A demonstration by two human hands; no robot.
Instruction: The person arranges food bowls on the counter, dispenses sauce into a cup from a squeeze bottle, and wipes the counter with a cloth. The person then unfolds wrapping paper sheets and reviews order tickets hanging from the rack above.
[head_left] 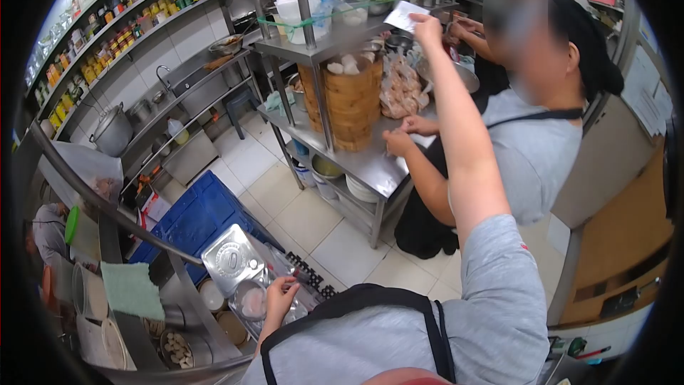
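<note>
My right hand [427, 30] is raised at the end of my stretched arm, closed on a white slip of paper [403, 17] beside the upper steel shelf. Low in front of me, my left hand [281, 296] hovers by a metal bowl [251, 301] with something pale pink in it; its fingers are loosely bent and apart, and I see nothing in them. Behind that bowl lies a shiny steel plate [232, 259] with a round embossed mark. A bamboo steamer stack [345, 103] stands on the steel table, next to a clear bag of raw meat [403, 85].
A co-worker in a grey shirt [531, 150] stands close on my right, hands at the steel table [360, 171]; another person's hands show behind. A blue crate [189, 217] sits on the tiled floor. Wall shelves [132, 18] hold jars and bottles. A green cloth [132, 290] hangs at left.
</note>
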